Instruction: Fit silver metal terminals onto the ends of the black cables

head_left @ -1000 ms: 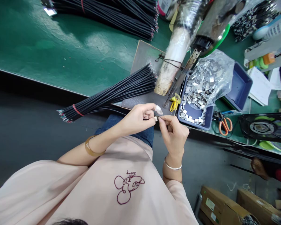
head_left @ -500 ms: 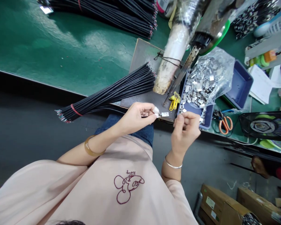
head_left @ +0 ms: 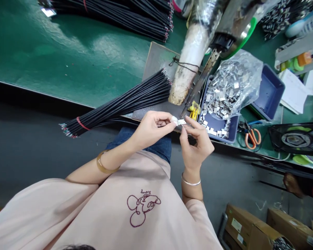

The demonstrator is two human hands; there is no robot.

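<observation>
My left hand (head_left: 152,129) is closed in a pinch just off the bench edge, gripping a thin black cable whose end carries a small metal connector shell (head_left: 182,122). My right hand (head_left: 197,143) is closed too, its fingertips touching that shell from the right. A bundle of black cables (head_left: 125,103) tied with a red band lies across the bench edge behind my left hand. Loose metal shells sit in a blue tray (head_left: 231,126) just beyond my right hand, under a clear bag of shells (head_left: 231,86).
A white, plastic-wrapped machine arm (head_left: 191,59) leans over a grey board (head_left: 156,59). A larger cable pile (head_left: 125,15) lies far back on the green bench (head_left: 54,55). Orange-handled scissors (head_left: 252,137), a fan (head_left: 297,139) and papers sit at right. Cardboard boxes (head_left: 250,227) stand on the floor.
My right hand left the cable end, reached to the blue tray, then came back to my left hand. A metal shell now sits at the cable tip.
</observation>
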